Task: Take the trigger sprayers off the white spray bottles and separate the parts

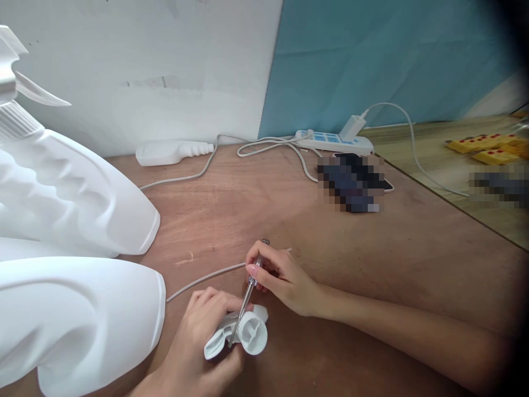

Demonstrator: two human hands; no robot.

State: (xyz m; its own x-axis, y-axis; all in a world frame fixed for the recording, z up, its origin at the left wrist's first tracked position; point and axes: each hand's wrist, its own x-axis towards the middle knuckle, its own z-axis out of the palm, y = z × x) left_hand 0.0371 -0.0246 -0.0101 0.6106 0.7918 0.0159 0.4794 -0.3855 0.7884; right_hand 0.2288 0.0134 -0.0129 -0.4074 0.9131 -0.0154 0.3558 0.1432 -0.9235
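Note:
My left hand (202,336) is closed around a white plastic trigger sprayer head (253,333), low in the middle of the head view. The sprayer's round open end faces up toward me. My right hand (289,281) pinches a slim metal screwdriver (247,299), which slants down to the left. Its tip lies against or inside the gap between the trigger and the round end; I cannot tell how deep it sits. Part of the sprayer head is covered by my left fingers.
Large white bottles (82,309) fill the left side, one with a sprayer on top. A white bottle (173,151) lies by the wall. Behind are a power strip (334,142), a white cable (206,274) and blurred dark phones (351,182). Yellow objects (487,144) lie far right.

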